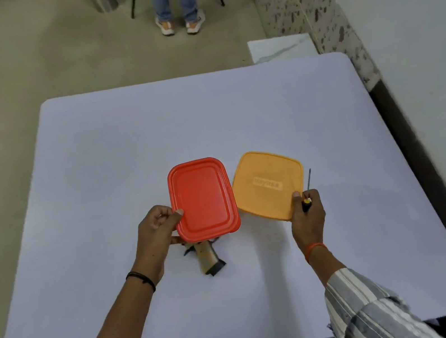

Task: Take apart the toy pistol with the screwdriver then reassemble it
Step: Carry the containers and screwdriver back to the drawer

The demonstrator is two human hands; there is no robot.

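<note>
Risk noted: the screwdriver (308, 193) is shared in the right hand (308, 218) with the orange lid (268, 184), so either may be dropped. The red lid (203, 198) is pinched at its edge by the left hand (155, 236), thumb on top. The toy pistol (205, 257) lies on the bench (96, 160), partly hidden beneath the red lid. Both hands are raised, fingers curled.

A red rectangular lid (203, 198) and an orange square lid (267, 185) sit side by side at frame centre above a pale tabletop (97, 166), with a standing person's jeans and sneakers (180, 24) at the top edge.
</note>
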